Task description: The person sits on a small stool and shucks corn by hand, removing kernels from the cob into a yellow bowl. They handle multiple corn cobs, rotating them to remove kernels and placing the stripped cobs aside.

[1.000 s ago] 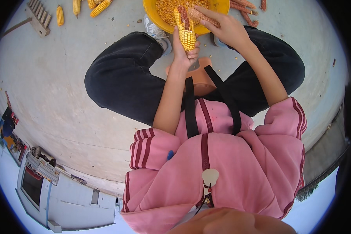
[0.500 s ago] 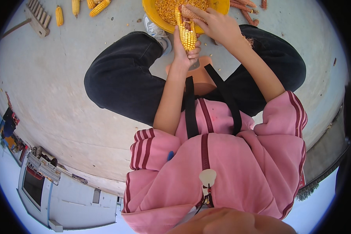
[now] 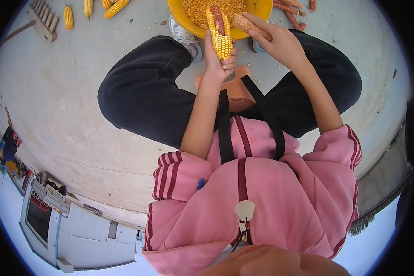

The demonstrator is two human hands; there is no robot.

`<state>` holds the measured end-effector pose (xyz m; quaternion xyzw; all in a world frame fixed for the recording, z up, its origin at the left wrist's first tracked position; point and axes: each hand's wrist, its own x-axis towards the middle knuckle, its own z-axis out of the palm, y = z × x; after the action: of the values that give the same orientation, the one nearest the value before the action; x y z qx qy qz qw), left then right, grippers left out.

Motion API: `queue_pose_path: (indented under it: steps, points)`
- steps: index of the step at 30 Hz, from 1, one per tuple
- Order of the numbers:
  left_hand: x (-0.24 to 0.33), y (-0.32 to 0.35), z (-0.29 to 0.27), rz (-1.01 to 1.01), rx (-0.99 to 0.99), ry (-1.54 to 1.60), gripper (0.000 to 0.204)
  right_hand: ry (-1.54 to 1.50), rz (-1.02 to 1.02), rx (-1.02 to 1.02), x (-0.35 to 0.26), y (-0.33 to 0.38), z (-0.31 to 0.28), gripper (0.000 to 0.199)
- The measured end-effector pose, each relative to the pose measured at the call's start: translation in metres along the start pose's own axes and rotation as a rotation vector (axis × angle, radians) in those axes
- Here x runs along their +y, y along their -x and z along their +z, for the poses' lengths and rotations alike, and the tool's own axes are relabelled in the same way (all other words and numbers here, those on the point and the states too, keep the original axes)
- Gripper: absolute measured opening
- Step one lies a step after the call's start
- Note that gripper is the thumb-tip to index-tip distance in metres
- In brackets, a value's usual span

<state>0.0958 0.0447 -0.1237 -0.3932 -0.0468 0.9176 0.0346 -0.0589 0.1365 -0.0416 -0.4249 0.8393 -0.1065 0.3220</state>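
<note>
Left hand (image 3: 215,64) gripping part-shelled corn ear (image 3: 222,48) at twelve o'clock, near yellow basin (image 3: 176,16); right hand (image 3: 284,46) grasping bare cob (image 3: 246,25), ear's three o'clock — off-angle rub could flick kernels (image 3: 195,16) onto floor (image 3: 87,60).

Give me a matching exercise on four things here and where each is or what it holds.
1. Partly shelled ear
2. Bare cob
3. Yellow basin
4. Rake

A. At the picture's upper left
B. In the right hand
C. Holds loose kernels
D. In the left hand

Pairs: 1-D, 2-B, 3-C, 4-A
</note>
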Motion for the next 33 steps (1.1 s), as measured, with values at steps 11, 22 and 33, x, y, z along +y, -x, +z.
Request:
queue_pose_path:
  steps: [11, 22, 33]
  points:
    - [-0.003, 0.0, 0.009, 0.136, 0.077, -0.273, 0.068, 0.298, -0.16, 0.177, -0.035, 0.01, 0.02, 0.037]
    - [-0.001, 0.001, 0.005, 0.069, 0.081, -0.033, 0.064, 0.08, 0.001, 0.037, -0.019, 0.007, 0.011, 0.042]
    - [-0.001, 0.001, 0.004, 0.089, 0.08, -0.097, 0.065, 0.063, -0.066, 0.081, -0.025, 0.018, 0.015, 0.043]
